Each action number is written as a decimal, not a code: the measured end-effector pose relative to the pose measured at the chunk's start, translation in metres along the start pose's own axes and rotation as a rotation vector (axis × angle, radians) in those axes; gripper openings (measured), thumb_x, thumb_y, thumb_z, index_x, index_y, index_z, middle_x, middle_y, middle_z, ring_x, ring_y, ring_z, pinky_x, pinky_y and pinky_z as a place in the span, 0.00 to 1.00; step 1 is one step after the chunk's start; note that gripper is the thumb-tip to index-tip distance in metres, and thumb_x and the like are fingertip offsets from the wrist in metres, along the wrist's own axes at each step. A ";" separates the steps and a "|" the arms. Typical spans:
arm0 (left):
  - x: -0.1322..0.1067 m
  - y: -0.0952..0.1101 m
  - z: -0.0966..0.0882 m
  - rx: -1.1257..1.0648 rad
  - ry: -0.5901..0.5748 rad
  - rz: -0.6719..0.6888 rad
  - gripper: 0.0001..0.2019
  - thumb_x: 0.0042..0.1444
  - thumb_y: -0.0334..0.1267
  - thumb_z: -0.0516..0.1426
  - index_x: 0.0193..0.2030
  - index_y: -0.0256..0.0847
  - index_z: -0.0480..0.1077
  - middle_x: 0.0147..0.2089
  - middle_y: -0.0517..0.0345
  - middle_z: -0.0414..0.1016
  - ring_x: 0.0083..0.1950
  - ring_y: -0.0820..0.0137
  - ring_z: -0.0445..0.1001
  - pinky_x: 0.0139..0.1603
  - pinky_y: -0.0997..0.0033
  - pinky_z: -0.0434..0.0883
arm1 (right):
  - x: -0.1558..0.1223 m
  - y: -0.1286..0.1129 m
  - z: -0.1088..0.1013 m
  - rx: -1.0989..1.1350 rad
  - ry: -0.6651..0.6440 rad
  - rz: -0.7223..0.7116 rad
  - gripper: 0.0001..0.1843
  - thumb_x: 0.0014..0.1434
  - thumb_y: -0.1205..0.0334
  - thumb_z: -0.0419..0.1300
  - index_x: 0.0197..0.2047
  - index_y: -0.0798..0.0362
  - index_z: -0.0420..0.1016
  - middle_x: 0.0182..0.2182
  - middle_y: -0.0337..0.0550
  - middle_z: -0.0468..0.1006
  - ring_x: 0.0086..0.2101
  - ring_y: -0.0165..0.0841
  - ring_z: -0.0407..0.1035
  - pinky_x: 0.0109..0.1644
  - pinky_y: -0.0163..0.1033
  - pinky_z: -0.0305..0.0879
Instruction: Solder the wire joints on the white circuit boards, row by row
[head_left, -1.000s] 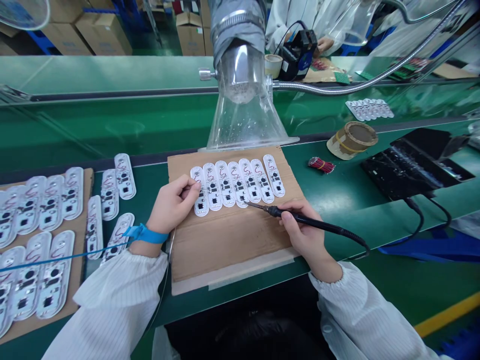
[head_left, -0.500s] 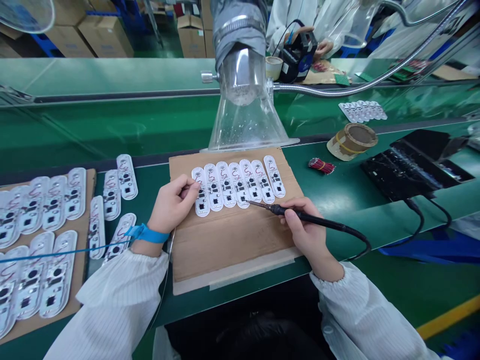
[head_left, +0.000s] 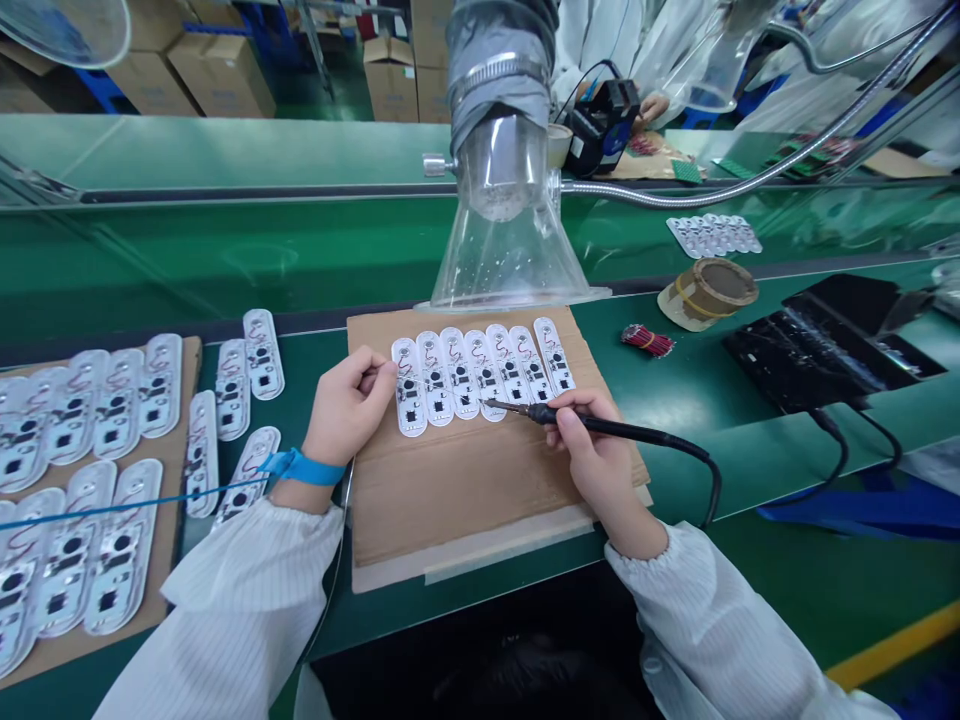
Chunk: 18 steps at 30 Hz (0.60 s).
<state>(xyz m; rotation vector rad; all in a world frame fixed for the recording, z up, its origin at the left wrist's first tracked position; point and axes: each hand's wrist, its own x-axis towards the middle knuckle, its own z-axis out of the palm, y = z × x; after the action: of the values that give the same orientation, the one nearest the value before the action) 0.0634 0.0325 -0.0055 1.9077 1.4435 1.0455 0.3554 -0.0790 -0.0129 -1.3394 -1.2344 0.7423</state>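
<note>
– Brown cardboard sheet (head_left: 166,548) at 9 o'clock, rows of white round-ended circuit boards (head_left: 122,545) on it. Loose boards (head_left: 233,390) just right of it on the green bench (head_left: 682,390).
– Left hand?
– Left hand (head_left: 349,400), blue wrist strap (head_left: 304,466), at 10 on the middle cardboard pad (head_left: 450,510). Thumb and forefinger together on a thin silvery wire (head_left: 346,495), which drops toward 7.
– Boards in work?
– Seven slim white boards with black chips (head_left: 484,368), side by side at 12 on the pad, near a clear plastic fume hood (head_left: 510,265).
– Iron?
– Black-handled soldering iron (head_left: 600,425), tip at the fourth board's lower end. Contact: can't tell. Right hand (head_left: 596,450) between 2 and 3, fingers clamped on the handle.
– Further right?
– Red wire bundle (head_left: 647,341) toward 2, tan tape-wrapped roll (head_left: 707,293) beyond. Flat black case (head_left: 832,340) between 2 and 3.
</note>
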 end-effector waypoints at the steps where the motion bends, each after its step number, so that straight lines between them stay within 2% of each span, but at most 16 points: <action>1: 0.000 0.000 0.000 0.000 -0.003 0.000 0.14 0.67 0.43 0.57 0.29 0.45 0.66 0.26 0.65 0.57 0.29 0.68 0.57 0.32 0.67 0.59 | 0.000 0.001 -0.001 -0.007 -0.004 -0.002 0.21 0.74 0.36 0.65 0.44 0.46 0.78 0.28 0.37 0.77 0.26 0.33 0.72 0.28 0.37 0.70; 6: 0.000 -0.002 0.001 -0.004 -0.021 0.005 0.14 0.67 0.43 0.57 0.29 0.45 0.65 0.26 0.65 0.57 0.29 0.69 0.57 0.32 0.67 0.57 | -0.001 0.001 -0.005 -0.027 -0.042 -0.043 0.20 0.74 0.38 0.66 0.43 0.46 0.78 0.31 0.39 0.78 0.27 0.33 0.71 0.32 0.39 0.72; 13: 0.000 -0.001 0.000 0.015 -0.040 -0.021 0.14 0.68 0.44 0.57 0.30 0.45 0.65 0.26 0.64 0.59 0.30 0.68 0.59 0.33 0.67 0.59 | -0.001 0.000 -0.005 -0.063 -0.087 -0.035 0.19 0.75 0.38 0.65 0.45 0.46 0.79 0.34 0.41 0.78 0.32 0.37 0.74 0.38 0.43 0.76; 18: 0.000 -0.001 0.000 -0.005 -0.031 -0.014 0.14 0.68 0.43 0.57 0.30 0.45 0.66 0.26 0.64 0.59 0.29 0.68 0.58 0.33 0.67 0.60 | -0.002 0.001 -0.005 -0.055 -0.070 -0.035 0.18 0.74 0.39 0.66 0.45 0.46 0.79 0.33 0.40 0.78 0.31 0.36 0.73 0.36 0.42 0.75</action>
<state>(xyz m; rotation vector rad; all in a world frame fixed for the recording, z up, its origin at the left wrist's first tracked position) 0.0632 0.0329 -0.0062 1.9002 1.4335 1.0075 0.3603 -0.0820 -0.0137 -1.3425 -1.3386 0.7405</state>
